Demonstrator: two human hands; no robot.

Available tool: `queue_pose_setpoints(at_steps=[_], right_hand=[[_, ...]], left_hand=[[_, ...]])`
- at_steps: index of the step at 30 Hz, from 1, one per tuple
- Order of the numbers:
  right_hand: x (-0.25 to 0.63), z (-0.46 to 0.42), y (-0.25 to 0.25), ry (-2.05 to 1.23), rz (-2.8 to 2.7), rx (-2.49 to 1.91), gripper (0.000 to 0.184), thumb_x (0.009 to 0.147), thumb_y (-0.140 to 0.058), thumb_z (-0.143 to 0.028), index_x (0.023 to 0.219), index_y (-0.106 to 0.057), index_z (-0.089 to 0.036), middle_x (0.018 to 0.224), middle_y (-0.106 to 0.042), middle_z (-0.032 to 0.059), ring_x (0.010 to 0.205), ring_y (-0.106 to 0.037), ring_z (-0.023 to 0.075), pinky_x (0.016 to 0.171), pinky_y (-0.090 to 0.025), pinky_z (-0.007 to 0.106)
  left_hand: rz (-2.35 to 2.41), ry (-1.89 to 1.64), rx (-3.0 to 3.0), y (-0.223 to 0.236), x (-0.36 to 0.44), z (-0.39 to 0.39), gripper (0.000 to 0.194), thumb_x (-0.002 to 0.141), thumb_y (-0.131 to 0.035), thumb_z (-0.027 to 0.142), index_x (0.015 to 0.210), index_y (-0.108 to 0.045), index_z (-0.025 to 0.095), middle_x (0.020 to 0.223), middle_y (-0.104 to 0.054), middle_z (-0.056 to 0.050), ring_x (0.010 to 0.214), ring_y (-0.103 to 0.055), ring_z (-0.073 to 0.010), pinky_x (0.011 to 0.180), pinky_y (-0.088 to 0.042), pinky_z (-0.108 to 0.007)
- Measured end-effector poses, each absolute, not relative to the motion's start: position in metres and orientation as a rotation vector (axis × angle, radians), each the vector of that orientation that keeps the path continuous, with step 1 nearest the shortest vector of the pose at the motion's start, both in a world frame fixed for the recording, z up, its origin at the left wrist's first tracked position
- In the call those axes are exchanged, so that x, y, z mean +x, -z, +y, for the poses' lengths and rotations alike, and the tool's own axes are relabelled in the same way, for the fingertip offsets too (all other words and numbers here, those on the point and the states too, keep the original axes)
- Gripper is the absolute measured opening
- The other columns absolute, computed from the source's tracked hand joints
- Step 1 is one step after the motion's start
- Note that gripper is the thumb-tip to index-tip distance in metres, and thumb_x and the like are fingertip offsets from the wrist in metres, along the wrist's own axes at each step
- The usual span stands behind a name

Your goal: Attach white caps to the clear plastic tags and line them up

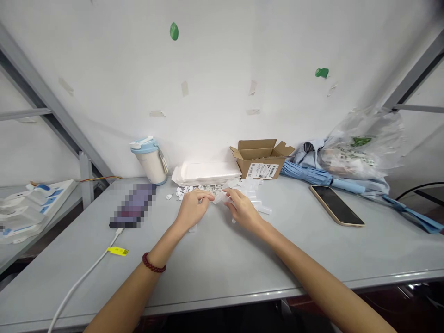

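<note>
My left hand [193, 208] and my right hand [243, 210] rest on the grey table [215, 263], fingers pinched together on a small clear plastic piece [219, 199] held between them. Just beyond the fingers lies a pile of small white parts [194, 189] and several clear plastic pieces [255, 194]. A red bead bracelet [153, 263] is on my left wrist.
A stack of white trays [208, 172] and an open cardboard box [262, 159] stand behind the hands. A light-blue cup [150, 159] is at back left, a blurred phone [133, 206] with white cable [83, 277] on the left. A phone [336, 205], blue umbrella [322, 178] and plastic bag [360, 143] lie right.
</note>
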State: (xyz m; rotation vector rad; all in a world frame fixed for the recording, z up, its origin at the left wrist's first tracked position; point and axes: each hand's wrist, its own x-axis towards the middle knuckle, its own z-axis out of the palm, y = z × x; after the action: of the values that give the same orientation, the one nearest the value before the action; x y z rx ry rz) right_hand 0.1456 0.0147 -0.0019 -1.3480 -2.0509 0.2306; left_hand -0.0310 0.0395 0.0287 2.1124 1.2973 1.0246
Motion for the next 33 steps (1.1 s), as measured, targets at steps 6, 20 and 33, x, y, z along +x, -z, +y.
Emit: queue_pose_setpoints(at_steps=[6,20,33], right_hand=[[0.1439,0.0124,0.0025,-0.246,-2.091,-1.326,0.040,0.086,-0.043,-0.009,0.125,-0.041,-0.019,0.110,-0.055,0.0128,0.096,-0.057,0.0214,0.078,-0.048,0.035],[0.1418,0.0123,0.0048,-0.178,-2.082,-1.278,0.037,0.087,-0.044,-0.009,0.122,-0.044,-0.019,0.109,-0.055,0.0122,0.099,-0.057,0.0216,0.078,-0.049,0.034],[0.1397,0.0093,0.0020,-0.092,-2.078,-1.172,0.036,0.088,-0.040,-0.009,0.121,-0.044,-0.019,0.109,-0.054,0.0123,0.100,-0.054,0.0217,0.082,-0.049,0.036]], left_hand=[[1.310,-1.045,1.997,-0.0318,-0.0312,0.0384,0.029,0.070,-0.042,0.019,0.067,-0.071,0.020,0.082,-0.072,-0.002,0.090,-0.063,-0.0201,0.081,-0.048,-0.031],[1.293,-0.894,1.578,-0.0316,-0.0324,0.0416,0.026,0.060,-0.045,0.020,0.057,-0.070,0.017,0.060,-0.066,-0.003,0.060,-0.056,-0.0147,0.060,-0.047,-0.025],[1.129,-0.879,1.270,-0.0371,-0.0342,0.0381,0.018,0.056,-0.050,0.016,0.054,-0.068,0.014,0.058,-0.062,-0.002,0.055,-0.049,-0.0102,0.057,-0.043,-0.023]])
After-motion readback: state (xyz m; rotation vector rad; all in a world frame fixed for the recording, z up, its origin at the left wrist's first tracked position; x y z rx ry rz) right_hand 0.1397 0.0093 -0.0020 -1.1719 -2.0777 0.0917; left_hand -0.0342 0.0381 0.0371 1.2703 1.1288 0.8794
